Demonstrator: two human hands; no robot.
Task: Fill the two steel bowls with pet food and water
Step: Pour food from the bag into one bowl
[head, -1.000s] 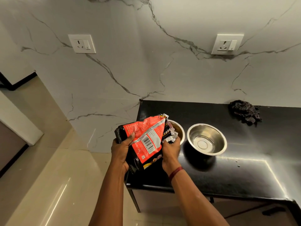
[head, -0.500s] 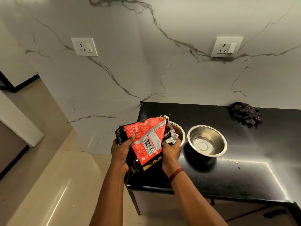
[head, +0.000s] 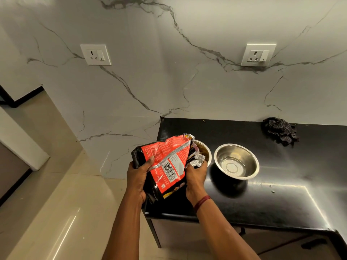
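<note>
Pet-food pour, mid-tilt: my left grip (head: 138, 177) and my right grip (head: 196, 175) both clench the red pet food bag (head: 169, 162), its torn mouth tipped over the food bowl (head: 205, 152) near the edge of the black tabletop (head: 281, 194). Tipped too steeply, kibble could, I judge, overshoot the half-hidden rim onto the floor (head: 56, 203) below the food bowl, or into the second steel bowl (head: 236, 162) just beside it. A crumpled dark cloth (head: 280, 133) lies well beyond the food bowl, against a veined marble wall (head: 187, 81) with a white socket (head: 258, 55) high above.
</note>
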